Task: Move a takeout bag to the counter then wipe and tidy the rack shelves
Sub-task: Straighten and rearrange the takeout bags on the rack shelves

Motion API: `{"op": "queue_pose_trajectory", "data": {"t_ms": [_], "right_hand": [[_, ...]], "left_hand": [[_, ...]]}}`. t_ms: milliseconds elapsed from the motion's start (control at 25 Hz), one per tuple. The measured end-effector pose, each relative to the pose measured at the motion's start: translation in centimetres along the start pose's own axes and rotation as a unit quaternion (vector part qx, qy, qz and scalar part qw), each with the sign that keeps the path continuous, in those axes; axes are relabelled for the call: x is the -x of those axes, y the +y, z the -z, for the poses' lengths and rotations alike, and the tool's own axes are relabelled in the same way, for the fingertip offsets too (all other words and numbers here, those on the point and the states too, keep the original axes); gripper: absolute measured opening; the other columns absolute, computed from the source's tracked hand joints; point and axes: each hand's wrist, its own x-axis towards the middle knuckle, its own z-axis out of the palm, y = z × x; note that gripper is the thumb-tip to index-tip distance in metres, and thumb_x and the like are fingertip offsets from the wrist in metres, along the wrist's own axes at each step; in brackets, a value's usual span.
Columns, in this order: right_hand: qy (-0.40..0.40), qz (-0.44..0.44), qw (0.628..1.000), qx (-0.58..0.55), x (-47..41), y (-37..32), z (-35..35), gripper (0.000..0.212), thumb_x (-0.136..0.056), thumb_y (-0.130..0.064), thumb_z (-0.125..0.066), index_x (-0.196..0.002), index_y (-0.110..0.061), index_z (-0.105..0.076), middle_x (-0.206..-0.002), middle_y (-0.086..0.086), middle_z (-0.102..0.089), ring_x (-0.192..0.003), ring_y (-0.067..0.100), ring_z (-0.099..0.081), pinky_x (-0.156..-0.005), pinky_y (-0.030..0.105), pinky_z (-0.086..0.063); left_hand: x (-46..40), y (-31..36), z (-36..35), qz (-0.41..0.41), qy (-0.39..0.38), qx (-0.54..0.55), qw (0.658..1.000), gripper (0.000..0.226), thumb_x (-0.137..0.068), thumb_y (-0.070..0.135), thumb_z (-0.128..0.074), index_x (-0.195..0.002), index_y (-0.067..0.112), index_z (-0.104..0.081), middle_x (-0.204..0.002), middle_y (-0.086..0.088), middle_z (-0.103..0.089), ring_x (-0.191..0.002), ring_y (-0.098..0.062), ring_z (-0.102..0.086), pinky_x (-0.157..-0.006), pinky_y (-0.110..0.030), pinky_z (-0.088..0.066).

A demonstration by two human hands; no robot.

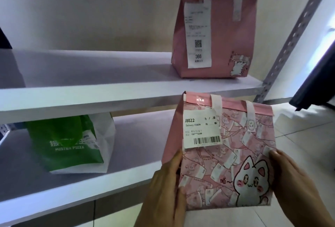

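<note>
A pink takeout bag [224, 156] with a white cat drawing and a white delivery label is held upright in front of the rack, off the shelves. My left hand [163, 187] grips its left side and my right hand [297, 187] grips its right side. The rack has a white upper shelf [90, 81] and a white lower shelf [54, 187]. On the upper shelf at the right stands a second pink bag [215, 36] with a long receipt. A green and white pizza bag [72, 143] sits on the lower shelf at the left.
A grey perforated rack post [290, 41] slants up at the right. A dark object [313, 74] stands past the post at the right edge. Pale floor tiles [304, 132] lie behind the held bag. A cream wall backs the rack.
</note>
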Motion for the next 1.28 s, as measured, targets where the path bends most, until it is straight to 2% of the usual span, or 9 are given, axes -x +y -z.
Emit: {"op": "queue_pose_trajectory", "data": {"t_ms": [160, 280, 480, 600, 680, 840, 920, 1120, 1280], "right_hand": [[0.011, 0.032, 0.999, -0.036, 0.9, -5.1, 0.6, 0.029, -0.103, -0.029, -0.048, -0.115, -0.014, -0.07, -0.111, 0.015, -0.075, -0.107, 0.037, -0.069, -0.088, 0.051, -0.052], [-0.005, 0.06, 0.997, -0.049, 1.9, -9.1, 0.1, 0.031, -0.104, -0.029, -0.044, -0.119, -0.014, -0.067, -0.111, 0.013, -0.076, -0.106, 0.035, -0.07, -0.087, 0.05, -0.052], [-0.044, 0.119, 0.99, -0.063, 3.3, -15.5, -3.8, 0.028, -0.105, -0.029, -0.043, -0.109, -0.015, -0.067, -0.102, 0.009, -0.078, -0.089, 0.025, -0.076, -0.075, 0.043, -0.053], [-0.058, 0.159, 0.984, -0.058, 3.4, -17.7, -8.4, 0.029, -0.105, -0.029, -0.045, -0.111, -0.013, -0.068, -0.1, 0.009, -0.078, -0.092, 0.027, -0.075, -0.076, 0.043, -0.057], [-0.066, 0.165, 0.982, -0.059, 3.2, -18.1, -11.9, 0.027, -0.104, -0.029, -0.048, -0.108, -0.013, -0.069, -0.094, 0.01, -0.078, -0.086, 0.028, -0.076, -0.071, 0.042, -0.059], [-0.093, 0.181, 0.978, -0.035, 2.8, -17.6, -18.0, 0.023, -0.104, -0.024, -0.047, -0.097, -0.016, -0.068, -0.083, 0.008, -0.077, -0.071, 0.021, -0.073, -0.055, 0.03, -0.06], [-0.121, 0.202, 0.972, -0.016, 2.7, -17.4, -20.3, 0.026, -0.104, -0.022, -0.044, -0.094, -0.022, -0.068, -0.084, 0.002, -0.077, -0.071, 0.016, -0.074, -0.053, 0.027, -0.059], [-0.18, 0.24, 0.954, -0.022, 3.2, -16.9, -24.8, 0.024, -0.105, -0.023, -0.044, -0.095, -0.029, -0.065, -0.087, -0.004, -0.075, -0.075, 0.011, -0.072, -0.064, 0.041, -0.062], [-0.172, 0.261, 0.95, 0.023, 2.1, -15.8, -26.5, 0.029, -0.101, -0.016, -0.045, -0.094, -0.039, -0.059, -0.089, -0.013, -0.07, -0.084, 0.012, -0.07, -0.072, 0.039, -0.063]], "left_hand": [[-1.5, 3.8, 1.9, -0.07, 0.011, 0.003, 0.998, 0.059, -0.09, 0.056, -0.041, -0.13, 0.072, 0.0, -0.126, 0.059, -0.02, -0.126, 0.023, -0.026, -0.096, 0.007, -0.021], [-2.5, 6.2, 3.8, -0.132, 0.065, 0.01, 0.989, 0.067, -0.091, 0.045, -0.046, -0.137, 0.072, -0.006, -0.134, 0.05, -0.027, -0.125, 0.013, -0.039, -0.096, -0.001, -0.036], [-4.8, 8.3, 8.1, -0.193, 0.167, 0.0, 0.967, 0.061, -0.095, 0.035, -0.051, -0.143, 0.06, -0.024, -0.134, 0.034, -0.049, -0.122, 0.003, -0.052, -0.095, -0.007, -0.043], [-6.3, 8.5, 10.0, -0.154, 0.229, 0.021, 0.961, 0.07, -0.097, 0.017, -0.055, -0.143, 0.06, -0.024, -0.133, 0.027, -0.051, -0.121, -0.002, -0.054, -0.094, -0.028, -0.053], [-6.9, 7.9, 11.1, -0.107, 0.255, 0.05, 0.96, 0.074, -0.095, 0.01, -0.055, -0.143, 0.059, -0.027, -0.13, 0.02, -0.053, -0.118, -0.005, -0.056, -0.09, -0.035, -0.056], [-7.8, 5.8, 14.3, -0.062, 0.328, 0.083, 0.939, 0.078, -0.094, -0.002, -0.054, -0.138, 0.059, -0.035, -0.121, 0.029, -0.057, -0.108, 0.009, -0.058, -0.073, -0.017, -0.056], [-7.9, 4.9, 15.6, -0.043, 0.354, 0.07, 0.932, 0.08, -0.093, -0.004, -0.053, -0.135, 0.061, -0.036, -0.12, 0.034, -0.057, -0.102, 0.012, -0.06, -0.068, -0.017, -0.054], [-7.9, 4.2, 17.7, -0.004, 0.385, 0.039, 0.922, 0.087, -0.091, -0.004, -0.054, -0.127, 0.071, -0.028, -0.119, 0.027, -0.057, -0.1, -0.002, -0.062, -0.073, -0.025, -0.05], [-8.2, 3.9, 18.4, 0.017, 0.37, 0.002, 0.929, 0.096, -0.09, -0.003, -0.06, -0.127, 0.075, -0.019, -0.129, 0.018, -0.051, -0.101, -0.007, -0.06, -0.088, -0.042, -0.052]]}}
